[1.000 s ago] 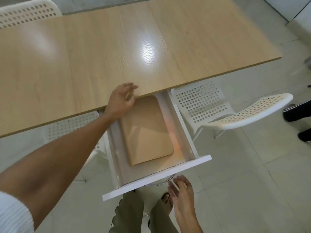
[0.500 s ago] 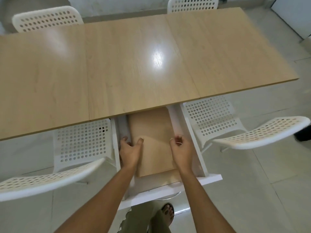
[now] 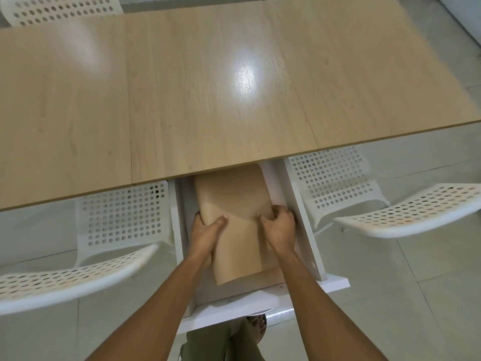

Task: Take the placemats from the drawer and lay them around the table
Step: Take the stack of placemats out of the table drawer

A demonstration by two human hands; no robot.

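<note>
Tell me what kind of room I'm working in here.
Most likely a home dining area: a long wooden table with white perforated chairs pulled up around it on a tiled floor, and a drawer under the tabletop storing placemats.

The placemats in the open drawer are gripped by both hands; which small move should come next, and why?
Probably lift the placemats toward the body, out of the drawer. The left hand and right hand grip their sides, but the far end still lies under the table edge.
</note>
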